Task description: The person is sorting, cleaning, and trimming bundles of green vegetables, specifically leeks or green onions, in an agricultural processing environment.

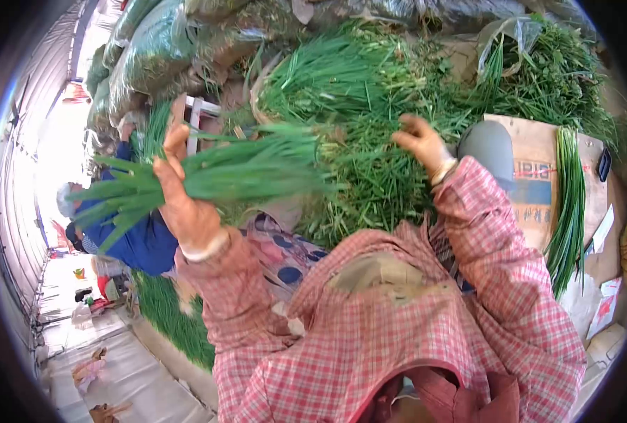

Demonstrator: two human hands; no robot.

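My left hand (pixel 185 208) is wrapped round a loose bunch of green chives (pixel 257 169), held level above the work area; motion blurs the bunch. Its leaf tips spread to the left, past my fingers. To the right, my right hand (pixel 424 146) is raised over a heap of loose green trimmings (pixel 377 183), its fingers bent and apart, with nothing seen in them. Behind both hands lies a large pile of chives (pixel 327 74). A neat bundle of chives (pixel 568 204) rests on a cardboard sheet (pixel 532 183) at the right.
Filled plastic sacks (pixel 155 56) are stacked at the back left. A grey rounded object (pixel 487 151) stands beside my right sleeve. Another person in blue (pixel 133 233) works close by on the left. More chives (pixel 176 317) lie on the floor there. A plastic bag (pixel 514 42) sits among greens.
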